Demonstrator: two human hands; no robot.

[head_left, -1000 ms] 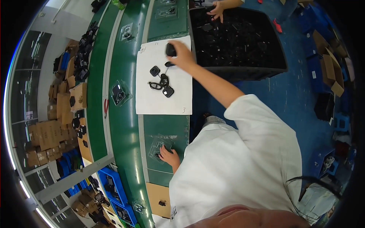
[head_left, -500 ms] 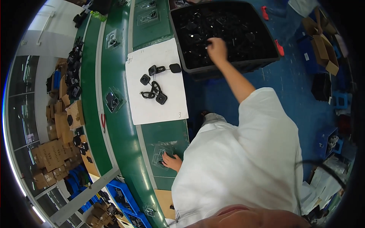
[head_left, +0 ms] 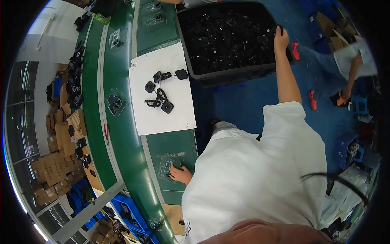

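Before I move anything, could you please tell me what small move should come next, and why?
I'd probably draw the right hand back from the right edge of the black bin to the white board, where black cabled pieces lie. It reaches far out, while the left hand is at a clear plastic tray; I cannot tell whether the right one holds anything.

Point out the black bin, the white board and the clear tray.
Black bin (head_left: 227,77): head view, near outer wall.
White board (head_left: 162,123): head view, bare lower part.
Clear tray (head_left: 163,164): head view, uncovered left part.
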